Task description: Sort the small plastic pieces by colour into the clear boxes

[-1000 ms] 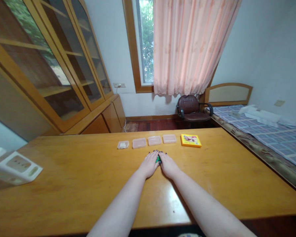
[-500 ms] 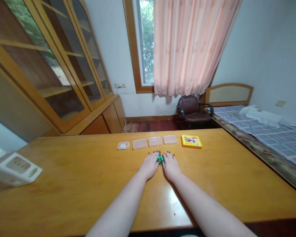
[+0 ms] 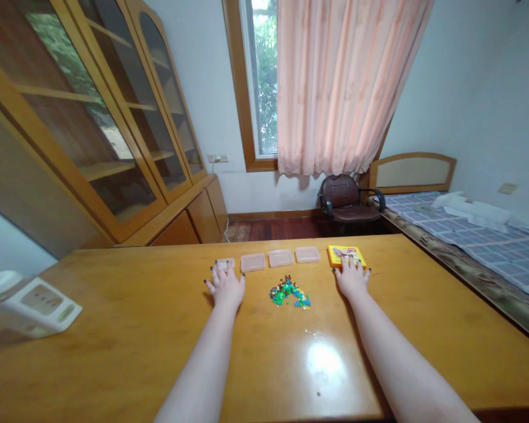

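Observation:
A small heap of tiny coloured pieces [image 3: 290, 293], mostly green with blue, red and yellow, lies on the wooden table [image 3: 114, 329] between my hands. My left hand [image 3: 225, 284] lies flat with fingers spread, its fingertips on the leftmost small clear tray [image 3: 224, 264]. My right hand [image 3: 351, 276] also lies flat and open, fingers resting on the near edge of a yellow box [image 3: 345, 255]. Three more shallow clear trays [image 3: 280, 258] stand in a row beyond the heap.
A white device [image 3: 35, 301] sits at the table's left edge. Glass-door wooden cabinets [image 3: 92, 129] line the left wall. A brown chair [image 3: 346, 201] stands under the curtained window, and a bed [image 3: 471, 229] runs along the right side.
My hands were together covering the coloured pieces. They have moved apart, left hand to the leftmost tray, right hand to the yellow box, and the heap now lies uncovered and spread.

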### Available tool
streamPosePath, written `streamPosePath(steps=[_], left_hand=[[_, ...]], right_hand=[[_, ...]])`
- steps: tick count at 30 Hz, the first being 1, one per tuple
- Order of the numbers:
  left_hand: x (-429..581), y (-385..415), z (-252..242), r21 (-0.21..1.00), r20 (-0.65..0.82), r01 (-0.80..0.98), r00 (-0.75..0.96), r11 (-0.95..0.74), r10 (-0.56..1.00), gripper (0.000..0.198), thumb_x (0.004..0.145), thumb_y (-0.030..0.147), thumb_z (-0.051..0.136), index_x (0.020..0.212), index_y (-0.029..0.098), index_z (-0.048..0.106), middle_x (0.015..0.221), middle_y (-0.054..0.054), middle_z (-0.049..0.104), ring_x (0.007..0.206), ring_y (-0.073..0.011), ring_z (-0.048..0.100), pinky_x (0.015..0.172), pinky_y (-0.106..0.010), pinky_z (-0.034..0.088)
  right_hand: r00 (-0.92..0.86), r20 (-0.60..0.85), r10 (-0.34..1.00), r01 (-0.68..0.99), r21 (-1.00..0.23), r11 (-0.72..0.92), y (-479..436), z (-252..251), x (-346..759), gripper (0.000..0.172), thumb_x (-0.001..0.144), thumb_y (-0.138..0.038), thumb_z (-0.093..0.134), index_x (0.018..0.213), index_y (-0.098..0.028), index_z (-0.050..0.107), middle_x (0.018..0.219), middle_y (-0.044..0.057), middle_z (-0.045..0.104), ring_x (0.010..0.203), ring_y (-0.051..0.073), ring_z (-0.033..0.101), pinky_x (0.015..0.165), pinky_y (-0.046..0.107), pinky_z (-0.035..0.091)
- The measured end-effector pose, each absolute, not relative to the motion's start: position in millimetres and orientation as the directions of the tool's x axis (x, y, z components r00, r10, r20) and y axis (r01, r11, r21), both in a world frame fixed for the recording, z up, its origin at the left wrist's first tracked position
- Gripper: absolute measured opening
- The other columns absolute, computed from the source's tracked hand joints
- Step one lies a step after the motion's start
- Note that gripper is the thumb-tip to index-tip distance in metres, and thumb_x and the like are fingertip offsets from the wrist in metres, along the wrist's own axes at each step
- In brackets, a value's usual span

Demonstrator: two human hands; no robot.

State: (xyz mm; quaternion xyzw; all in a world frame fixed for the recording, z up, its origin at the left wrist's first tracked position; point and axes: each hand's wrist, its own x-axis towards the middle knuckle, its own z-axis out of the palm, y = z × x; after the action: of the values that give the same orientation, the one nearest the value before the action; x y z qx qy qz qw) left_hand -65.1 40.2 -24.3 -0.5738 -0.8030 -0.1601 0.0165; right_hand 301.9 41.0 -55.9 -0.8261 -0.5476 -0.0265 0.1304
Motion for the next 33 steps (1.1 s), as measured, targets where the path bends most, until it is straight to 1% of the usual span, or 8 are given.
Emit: streamPosePath(steps=[2, 4, 8, 16, 21, 26, 29, 33], left_hand=[[-89.7, 48.4, -24.8, 0.177, 0.222, 0.944, -0.314, 0.278, 0.923, 0.063, 0.085, 0.044, 0.041, 0.140, 0.013, 0.035, 0.152, -0.016, 0.016, 0.139, -0.0361, 0.014, 0.107, -0.063, 0.012], [-107.5, 54.1, -32.3, 0.129, 0.236, 0.970, -0.230, 0.204, 0.944, 0.060, 0.087, 0.042, 0.036, 0.140, 0.015, 0.034, 0.153, -0.012, 0.017, 0.139, -0.0326, 0.015, 0.108, -0.062, 0.009], [-118.6, 59.9, -50.9, 0.149, 0.155, 0.982, -0.143, 0.120, 0.977, 0.056, 0.089, 0.038, 0.030, 0.142, 0.020, 0.030, 0.151, -0.008, 0.024, 0.135, -0.0277, 0.029, 0.109, -0.059, 0.015], [-116.6, 61.6, -52.8, 0.132, 0.151, 0.990, -0.065, 0.045, 0.986, 0.063, 0.087, 0.050, 0.032, 0.144, 0.024, 0.025, 0.152, -0.007, 0.020, 0.137, -0.0287, 0.026, 0.109, -0.058, 0.016], [-116.8, 59.2, -50.3, 0.138, 0.133, 0.990, -0.044, 0.025, 0.990, 0.064, 0.087, 0.051, 0.033, 0.144, 0.023, 0.027, 0.153, -0.009, 0.018, 0.137, -0.0284, 0.026, 0.110, -0.057, 0.014], [-116.3, 60.7, -49.9, 0.131, 0.095, 0.991, -0.024, 0.011, 0.995, 0.067, 0.086, 0.052, 0.035, 0.145, 0.023, 0.022, 0.154, -0.008, 0.014, 0.138, -0.0281, 0.023, 0.110, -0.058, 0.014], [-116.3, 62.0, -50.5, 0.131, 0.071, 0.991, -0.010, 0.001, 0.997, 0.069, 0.086, 0.053, 0.034, 0.146, 0.024, 0.018, 0.154, -0.009, 0.010, 0.138, -0.0294, 0.022, 0.109, -0.059, 0.013], [-116.1, 61.6, -51.0, 0.147, 0.072, 0.989, -0.015, 0.004, 0.997, 0.070, 0.086, 0.055, 0.034, 0.146, 0.023, 0.018, 0.154, -0.010, 0.009, 0.136, -0.0305, 0.026, 0.109, -0.059, 0.014]], right_hand=[[0.365, 0.197, 0.910, 0.926, -0.178, -0.333, 42.5, -62.1, 302.0, 0.060, 0.087, -0.045, 0.038, 0.140, -0.017, 0.037, 0.148, 0.012, 0.030, 0.133, 0.037, 0.023, 0.106, 0.059, 0.009], [0.313, 0.216, 0.925, 0.944, -0.179, -0.278, 43.7, -65.4, 296.6, 0.061, 0.087, -0.045, 0.039, 0.139, -0.014, 0.038, 0.147, 0.013, 0.031, 0.133, 0.037, 0.024, 0.107, 0.055, 0.014], [0.200, 0.262, 0.944, 0.971, -0.181, -0.156, 46.8, -66.7, 288.6, 0.059, 0.087, -0.040, 0.040, 0.137, -0.009, 0.040, 0.144, 0.015, 0.037, 0.133, 0.035, 0.026, 0.108, 0.045, 0.021], [-0.086, 0.238, 0.967, 0.976, -0.174, 0.130, 45.9, -65.1, 291.4, 0.059, 0.088, -0.043, 0.041, 0.138, -0.013, 0.039, 0.146, 0.013, 0.035, 0.135, 0.027, 0.027, 0.108, 0.040, 0.024], [-0.073, 0.224, 0.972, 0.983, -0.149, 0.108, 42.8, -60.8, 287.2, 0.047, 0.092, -0.037, 0.035, 0.133, -0.016, 0.046, 0.144, 0.010, 0.039, 0.133, 0.025, 0.031, 0.108, 0.041, 0.023], [-0.043, 0.190, 0.981, 0.992, -0.109, 0.064, 41.3, -58.5, 280.2, 0.053, 0.091, -0.040, 0.037, 0.139, -0.017, 0.038, 0.147, 0.011, 0.034, 0.136, 0.026, 0.025, 0.110, 0.049, 0.010], [-0.063, 0.182, 0.981, 0.988, -0.127, 0.087, 40.0, -56.4, 279.4, 0.054, 0.091, -0.042, 0.038, 0.139, -0.017, 0.038, 0.146, 0.012, 0.035, 0.136, 0.026, 0.025, 0.110, 0.048, 0.012], [-0.072, 0.242, 0.968, 0.979, -0.166, 0.114, 36.1, -52.8, 281.5, 0.045, 0.090, -0.041, 0.040, 0.128, -0.021, 0.052, 0.137, 0.008, 0.049, 0.128, 0.025, 0.038, 0.108, 0.044, 0.019]])
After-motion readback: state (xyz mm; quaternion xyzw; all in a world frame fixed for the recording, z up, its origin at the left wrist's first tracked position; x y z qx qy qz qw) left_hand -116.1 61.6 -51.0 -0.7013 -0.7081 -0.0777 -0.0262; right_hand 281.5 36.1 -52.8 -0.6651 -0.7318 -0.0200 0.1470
